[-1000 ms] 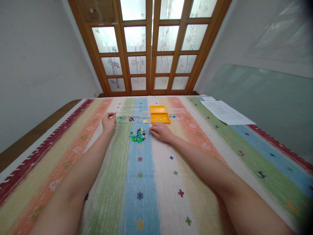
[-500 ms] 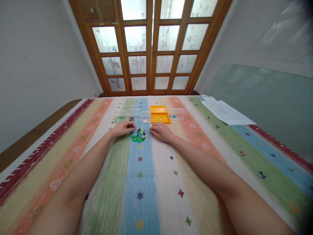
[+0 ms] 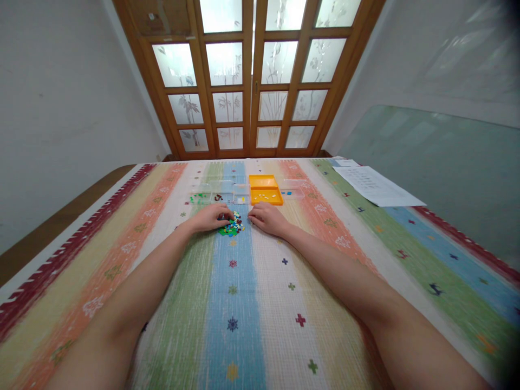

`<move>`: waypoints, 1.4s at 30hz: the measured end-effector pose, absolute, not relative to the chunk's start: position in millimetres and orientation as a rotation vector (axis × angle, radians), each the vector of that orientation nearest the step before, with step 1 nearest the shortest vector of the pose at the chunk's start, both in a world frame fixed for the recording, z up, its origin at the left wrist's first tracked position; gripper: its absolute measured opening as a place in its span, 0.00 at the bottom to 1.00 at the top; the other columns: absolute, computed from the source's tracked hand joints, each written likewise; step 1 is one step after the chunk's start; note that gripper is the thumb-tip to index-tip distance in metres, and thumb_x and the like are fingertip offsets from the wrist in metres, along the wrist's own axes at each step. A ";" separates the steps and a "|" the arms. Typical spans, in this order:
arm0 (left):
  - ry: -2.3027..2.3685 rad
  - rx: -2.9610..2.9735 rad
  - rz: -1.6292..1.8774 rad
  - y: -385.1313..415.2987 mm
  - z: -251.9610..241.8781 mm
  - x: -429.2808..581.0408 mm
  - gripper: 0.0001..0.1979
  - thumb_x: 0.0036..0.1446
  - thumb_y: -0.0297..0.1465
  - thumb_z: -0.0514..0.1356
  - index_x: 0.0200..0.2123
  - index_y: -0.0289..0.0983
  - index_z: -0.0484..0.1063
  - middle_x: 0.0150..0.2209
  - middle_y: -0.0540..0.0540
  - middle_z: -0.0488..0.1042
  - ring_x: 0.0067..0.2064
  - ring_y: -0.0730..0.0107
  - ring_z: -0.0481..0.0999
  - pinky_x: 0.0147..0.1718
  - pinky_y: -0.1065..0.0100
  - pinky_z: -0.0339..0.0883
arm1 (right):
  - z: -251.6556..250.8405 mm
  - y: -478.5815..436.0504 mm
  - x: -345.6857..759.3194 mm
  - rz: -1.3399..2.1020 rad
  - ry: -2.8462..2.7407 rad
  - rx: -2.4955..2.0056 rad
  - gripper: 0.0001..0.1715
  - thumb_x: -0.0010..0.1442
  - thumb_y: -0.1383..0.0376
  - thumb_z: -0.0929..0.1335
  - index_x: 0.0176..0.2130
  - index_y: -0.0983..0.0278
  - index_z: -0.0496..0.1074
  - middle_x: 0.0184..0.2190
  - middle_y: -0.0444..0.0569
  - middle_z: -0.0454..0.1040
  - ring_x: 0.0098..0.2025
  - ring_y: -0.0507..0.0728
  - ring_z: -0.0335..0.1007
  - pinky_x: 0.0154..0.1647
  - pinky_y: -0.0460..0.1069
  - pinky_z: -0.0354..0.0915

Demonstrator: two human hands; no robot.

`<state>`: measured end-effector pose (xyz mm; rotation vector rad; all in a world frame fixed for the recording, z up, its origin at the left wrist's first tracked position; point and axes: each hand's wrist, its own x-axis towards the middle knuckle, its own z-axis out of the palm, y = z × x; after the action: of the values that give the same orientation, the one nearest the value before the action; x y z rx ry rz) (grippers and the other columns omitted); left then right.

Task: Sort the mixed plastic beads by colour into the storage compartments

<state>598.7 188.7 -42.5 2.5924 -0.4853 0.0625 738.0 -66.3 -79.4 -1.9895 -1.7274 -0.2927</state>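
Observation:
A small heap of loose plastic pieces [image 3: 231, 228], green, blue, white, yellow and dark red, lies on the striped tablecloth between my hands. My left hand [image 3: 209, 218] reaches over the heap's upper left edge, its fingers bent together and touching the pieces; what is between the fingertips is too small to make out. Resting on the cloth just right of the heap is my right hand [image 3: 267, 218], fingers curled inward, and anything within them is hidden.
Behind the hands stands an open orange case [image 3: 266, 196] with white pieces inside. Clear plastic boxes flank it, holding green pieces [image 3: 198, 197], dark red pieces [image 3: 218, 197] and blue pieces [image 3: 288, 193]. Printed paper sheets [image 3: 376, 186] lie at the far right.
My left hand has moved a little right and onto the heap, covering its upper left part. My right hand has stayed in place.

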 end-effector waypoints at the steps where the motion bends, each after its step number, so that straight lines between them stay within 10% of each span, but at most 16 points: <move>1: -0.481 2.592 0.063 188.5 -43.2 598.8 0.12 0.62 0.36 0.63 0.46 0.42 0.82 0.39 0.44 0.75 0.39 0.65 0.74 0.41 0.65 0.66 | -79.1 -66.3 737.8 -0.294 -1.728 -1.985 0.10 0.71 0.63 0.67 0.41 0.62 0.79 0.38 0.52 0.78 0.43 0.59 0.71 0.47 0.53 0.63; 15: -0.183 2.372 0.268 205.0 -62.4 604.8 0.10 0.62 0.38 0.62 0.41 0.38 0.77 0.34 0.49 0.77 0.32 0.70 0.71 0.34 0.68 0.63 | -76.7 -66.4 736.4 -0.304 -1.755 -1.964 0.11 0.72 0.63 0.66 0.43 0.62 0.79 0.41 0.53 0.78 0.44 0.60 0.71 0.48 0.53 0.65; 28: 0.578 2.242 0.884 255.9 -80.3 606.4 0.10 0.57 0.32 0.58 0.40 0.38 0.77 0.30 0.50 0.75 0.33 0.67 0.72 0.34 0.69 0.62 | -82.4 -58.0 723.4 -0.107 -1.837 -1.878 0.25 0.74 0.60 0.64 0.67 0.58 0.67 0.63 0.57 0.71 0.65 0.63 0.65 0.66 0.63 0.61; 42: 0.676 2.189 0.888 266.5 -90.6 608.7 0.17 0.61 0.35 0.58 0.51 0.41 0.78 0.38 0.47 0.79 0.36 0.66 0.75 0.38 0.68 0.66 | -78.9 -56.4 720.8 -0.091 -1.888 -1.865 0.22 0.75 0.61 0.61 0.63 0.60 0.72 0.59 0.56 0.74 0.64 0.63 0.66 0.66 0.63 0.61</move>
<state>608.7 266.5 -90.6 2.1889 0.6760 0.8882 720.8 -56.4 -78.9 -1.8646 -1.8882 -0.0911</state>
